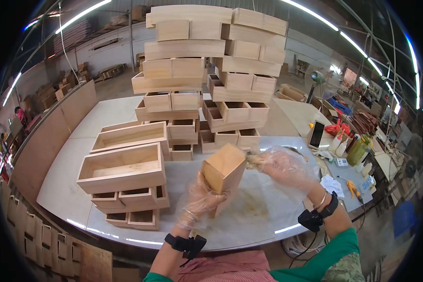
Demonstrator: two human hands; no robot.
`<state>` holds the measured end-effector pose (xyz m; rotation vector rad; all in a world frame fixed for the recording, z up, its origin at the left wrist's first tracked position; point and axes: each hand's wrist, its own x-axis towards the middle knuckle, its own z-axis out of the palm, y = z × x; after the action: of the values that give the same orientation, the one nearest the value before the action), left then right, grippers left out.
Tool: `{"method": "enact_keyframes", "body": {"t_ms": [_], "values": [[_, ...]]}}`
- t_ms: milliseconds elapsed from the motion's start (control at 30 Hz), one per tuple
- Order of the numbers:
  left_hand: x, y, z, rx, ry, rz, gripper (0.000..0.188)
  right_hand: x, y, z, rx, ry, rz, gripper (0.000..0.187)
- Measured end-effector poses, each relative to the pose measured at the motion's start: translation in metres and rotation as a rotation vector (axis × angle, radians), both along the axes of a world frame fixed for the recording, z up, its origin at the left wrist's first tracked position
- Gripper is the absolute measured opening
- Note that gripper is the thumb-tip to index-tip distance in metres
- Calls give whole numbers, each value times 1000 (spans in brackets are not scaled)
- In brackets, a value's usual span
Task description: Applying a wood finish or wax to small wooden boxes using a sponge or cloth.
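My left hand (205, 201), in a clear plastic glove, grips a small wooden box (219, 170) from below and tilts it up above the table. The box looks darker and more yellow than the pale wooden boxes around it. My right hand (286, 165), also gloved in clear plastic, is closed on a crumpled yellowish cloth (254, 160). That cloth is at the box's upper right edge; whether it presses on the wood I cannot tell. Both wrists wear black bands.
Tall stacks of pale wooden boxes (184, 49) stand at the table's far side. A shorter stack (122, 181) is at left. Brownish stains mark the white tabletop (169, 221). At right are a phone on a stand (317, 135), bottles (358, 149), an orange-yellow tool (352, 189) and a fan (318, 77).
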<state>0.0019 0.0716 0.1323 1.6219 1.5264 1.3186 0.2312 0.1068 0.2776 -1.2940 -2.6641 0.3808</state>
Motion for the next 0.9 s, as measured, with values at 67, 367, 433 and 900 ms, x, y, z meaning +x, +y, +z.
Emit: {"method": "enact_keyframes", "body": {"t_ms": [67, 367, 433, 900], "values": [[4, -1, 7, -23, -28, -53, 73, 28, 14, -21, 381, 132, 169, 40], [4, -3, 8, -12, -3, -47, 70, -41, 79, -37, 520, 112, 360, 31], [4, -1, 4, -31, 34, -20, 69, -57, 78, -17, 570, -18, 379, 30], [2, 2, -2, 27, -92, -66, 69, -15, 21, -82, 648, 419, 502, 24]]}}
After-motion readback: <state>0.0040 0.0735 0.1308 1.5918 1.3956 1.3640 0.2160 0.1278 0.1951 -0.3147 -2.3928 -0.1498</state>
